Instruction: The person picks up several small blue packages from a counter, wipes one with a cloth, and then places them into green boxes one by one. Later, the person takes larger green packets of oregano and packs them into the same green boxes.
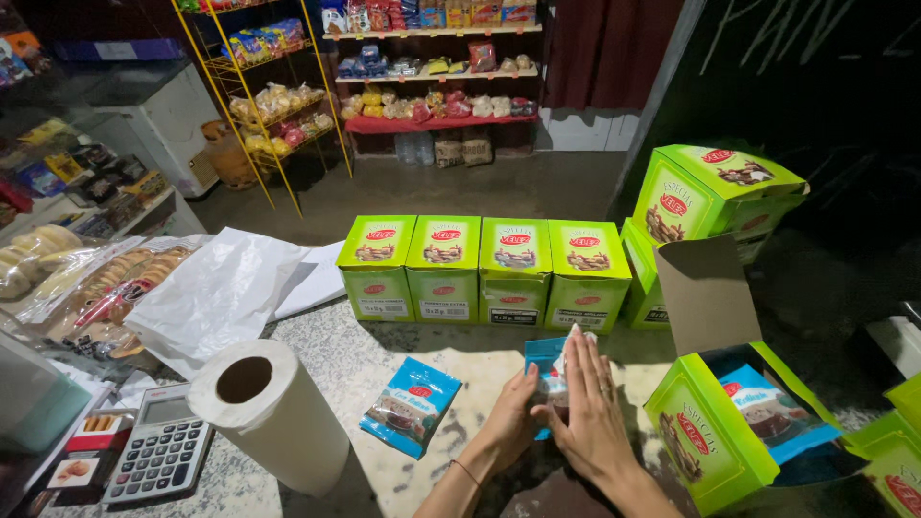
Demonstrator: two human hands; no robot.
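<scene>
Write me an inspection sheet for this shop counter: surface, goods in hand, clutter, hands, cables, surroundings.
Surface: speckled stone counter, partly lit.
Job's things: blue packet between both hands; second blue packet lying flat to the left; open green box on the right with blue packets inside; row of four shut green boxes behind, more stacked at right.
Clutter: paper roll, calculator, white bag, bagged biscuits.
Hands: left hand and right hand pressed flat against the packet, fingers straight; no closed grip.
Cables: nothing seen.
Surroundings: yellow wire rack and wooden shelves of snacks, concrete floor, dark curtain.
</scene>
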